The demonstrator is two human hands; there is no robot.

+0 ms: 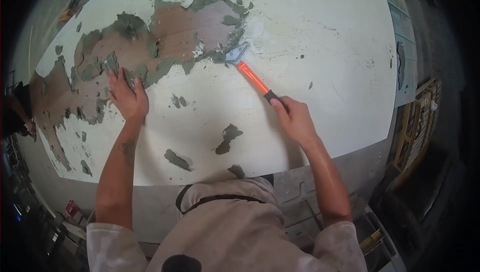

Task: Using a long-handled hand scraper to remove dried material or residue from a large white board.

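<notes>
A big white-painted panel [310, 47] fills the view, with paint stripped off its upper left so that brown and grey-green patches [175, 27] show. My right hand [295, 119] grips the black end of an orange-handled scraper [252, 78]. Its metal blade [234, 54] rests at the ragged edge of the white paint, among loose flakes. My left hand [127, 97] lies flat on the panel, fingers spread, at the lower edge of the bare area.
Small grey spots [227, 139] dot the white paint near the panel's front edge. A wooden pallet-like frame [417, 122] stands at the right. Another person's arm [22, 117] shows at the far left. Clutter lies on the floor below.
</notes>
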